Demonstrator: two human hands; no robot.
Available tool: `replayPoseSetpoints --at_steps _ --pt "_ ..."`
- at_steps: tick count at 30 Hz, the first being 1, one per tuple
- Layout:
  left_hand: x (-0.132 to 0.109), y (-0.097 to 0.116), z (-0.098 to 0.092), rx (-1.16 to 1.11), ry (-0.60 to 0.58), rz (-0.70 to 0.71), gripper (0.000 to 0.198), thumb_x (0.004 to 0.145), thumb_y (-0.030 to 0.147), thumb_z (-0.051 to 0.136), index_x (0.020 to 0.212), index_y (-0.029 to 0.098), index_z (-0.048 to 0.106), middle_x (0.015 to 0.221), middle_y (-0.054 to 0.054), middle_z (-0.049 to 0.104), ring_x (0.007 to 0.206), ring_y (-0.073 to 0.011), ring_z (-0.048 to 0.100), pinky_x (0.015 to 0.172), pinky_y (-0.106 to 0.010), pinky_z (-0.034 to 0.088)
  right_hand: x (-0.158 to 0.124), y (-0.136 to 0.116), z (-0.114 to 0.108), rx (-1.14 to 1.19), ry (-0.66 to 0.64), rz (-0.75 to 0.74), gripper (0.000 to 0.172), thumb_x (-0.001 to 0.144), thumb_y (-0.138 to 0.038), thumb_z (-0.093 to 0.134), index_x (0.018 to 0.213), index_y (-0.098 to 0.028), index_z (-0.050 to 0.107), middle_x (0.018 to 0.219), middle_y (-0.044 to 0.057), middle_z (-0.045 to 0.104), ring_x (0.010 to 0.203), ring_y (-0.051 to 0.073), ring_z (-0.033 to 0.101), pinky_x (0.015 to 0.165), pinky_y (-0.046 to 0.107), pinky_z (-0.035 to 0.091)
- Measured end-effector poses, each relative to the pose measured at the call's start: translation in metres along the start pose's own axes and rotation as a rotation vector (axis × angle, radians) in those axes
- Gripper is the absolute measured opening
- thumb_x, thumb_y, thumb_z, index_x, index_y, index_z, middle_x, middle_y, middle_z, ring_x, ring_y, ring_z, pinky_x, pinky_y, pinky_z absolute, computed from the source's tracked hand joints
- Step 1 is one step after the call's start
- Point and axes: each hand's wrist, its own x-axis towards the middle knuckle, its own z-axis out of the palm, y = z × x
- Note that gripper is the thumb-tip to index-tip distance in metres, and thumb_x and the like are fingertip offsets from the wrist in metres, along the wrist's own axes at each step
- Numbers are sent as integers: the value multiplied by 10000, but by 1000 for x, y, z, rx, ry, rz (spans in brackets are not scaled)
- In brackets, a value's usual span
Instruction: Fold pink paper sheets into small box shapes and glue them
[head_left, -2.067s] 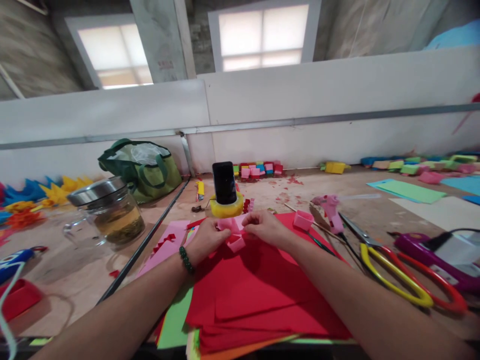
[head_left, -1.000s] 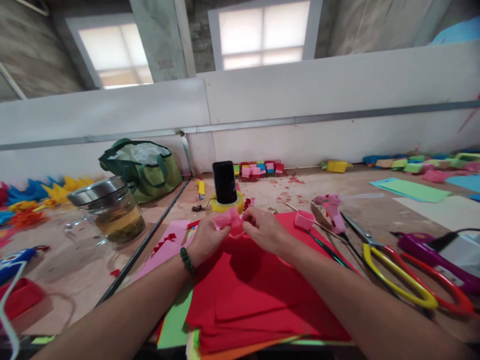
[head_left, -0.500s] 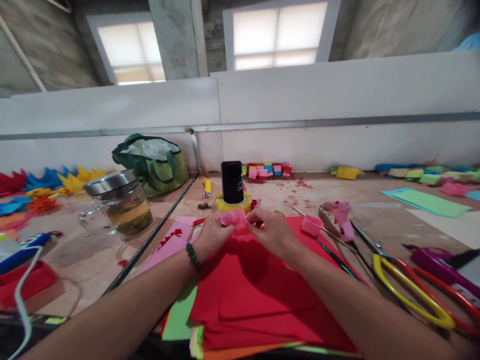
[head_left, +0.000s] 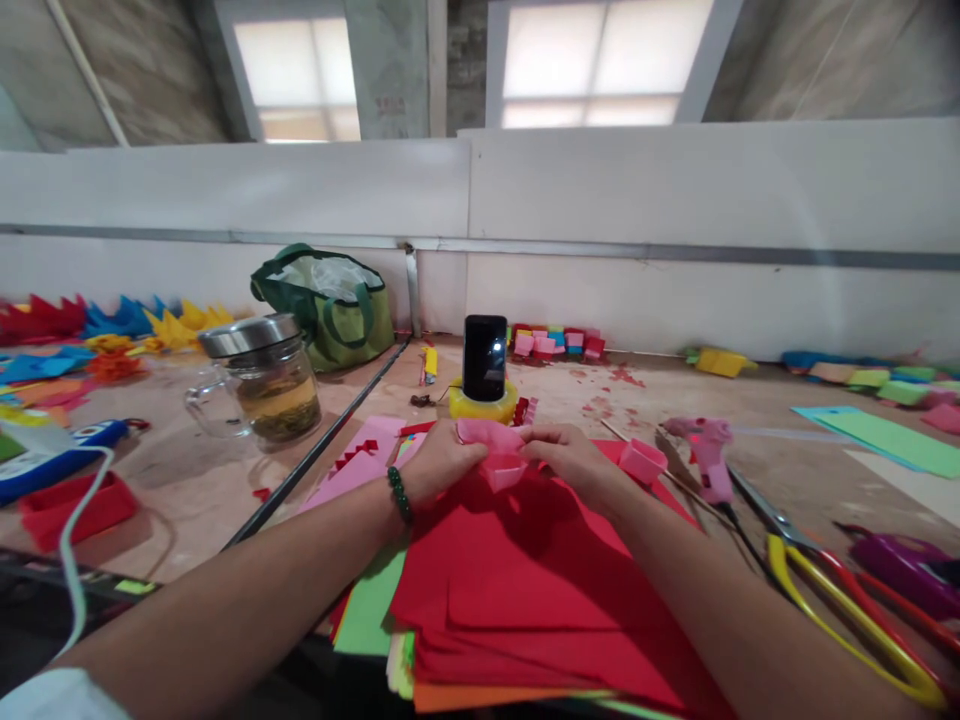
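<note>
Between my two hands is a piece of folded pink paper point(head_left: 501, 462), shaped like a small open box at its lower end. My left hand point(head_left: 444, 460) pinches its left side; a green bead bracelet circles that wrist. On the right edge of the paper, my right hand point(head_left: 566, 458) closes its thumb and fingers. The paper is held over a stack of red paper sheets point(head_left: 540, 590). Just right of my right hand lies a small pink paper box point(head_left: 643, 461). A phone point(head_left: 484, 358) stands upright behind my hands on a yellow tape roll point(head_left: 461, 402).
At right lie a pink glue gun point(head_left: 709, 455), yellow-handled scissors point(head_left: 832, 610) and a purple tool point(head_left: 907, 570). A glass tea mug point(head_left: 277, 395), a green bag point(head_left: 349, 325) and a red paper tray point(head_left: 79, 508) are at left. Folded paper boxes point(head_left: 551, 343) line the wall.
The view has shifted, so everything sits slightly further right. The pink paper is now spread wider, its boxy lower end showing more clearly. Both hands still hold it.
</note>
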Motion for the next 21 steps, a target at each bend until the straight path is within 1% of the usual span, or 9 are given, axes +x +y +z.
replayPoseSetpoints --at_steps 2,4,7,9,12,14,16,19,21 --pt "0 0 -1 18 -25 3 179 593 56 456 624 136 613 486 40 508 491 -88 449 494 -197 360 0 0 -2 31 -41 9 152 648 -157 567 705 -177 707 544 -29 541 493 86 446 472 207 343" --pt "1 -1 -3 47 -31 13 204 602 66 457 673 129 637 516 33 534 499 -87 449 493 -193 351 0 1 -4 48 -86 -15 155 652 -182 607 753 -171 724 541 -33 541 483 79 435 473 208 343" --pt "4 -7 -5 109 -35 36 183 612 97 475 691 121 639 593 11 584 536 -93 474 505 -196 356 -1 0 -6 16 -135 -77 196 660 -291 696 805 -164 734 570 -26 565 517 85 454 502 218 359" --pt "5 -11 -6 173 -33 55 137 620 121 491 665 122 620 606 8 581 543 -96 469 499 -200 345 -2 -1 -8 -22 -154 -104 247 675 -383 707 779 -161 731 582 -16 570 542 97 467 527 234 375" --pt "6 -14 -6 253 -27 109 71 631 134 507 603 132 573 575 20 540 536 -92 442 490 -202 317 -1 1 -8 -75 -190 -167 277 703 -443 672 709 -170 717 596 -3 580 574 119 488 566 263 397" --pt "5 -15 -5 294 -31 128 78 628 118 501 578 135 559 547 28 512 525 -87 429 481 -201 297 1 4 -7 -157 -197 -239 272 724 -437 650 658 -178 702 591 1 581 574 125 484 563 269 388" --pt "5 -14 -5 320 -29 113 89 627 109 494 576 135 563 529 32 499 510 -84 423 467 -200 282 3 6 -5 -263 -167 -318 257 742 -399 634 620 -179 689 579 0 575 565 123 472 546 264 366" --pt "4 -14 -5 319 -10 71 80 628 120 502 599 132 575 530 30 510 494 -84 427 452 -194 277 4 8 -2 -386 -94 -402 238 768 -341 612 625 -167 689 589 3 579 572 122 481 538 257 353" --pt "4 -15 -4 307 -8 64 75 628 131 507 609 132 579 536 28 517 491 -86 435 449 -191 281 2 7 -2 -458 -94 -441 260 805 -333 583 643 -161 690 595 10 588 586 128 501 546 256 365"
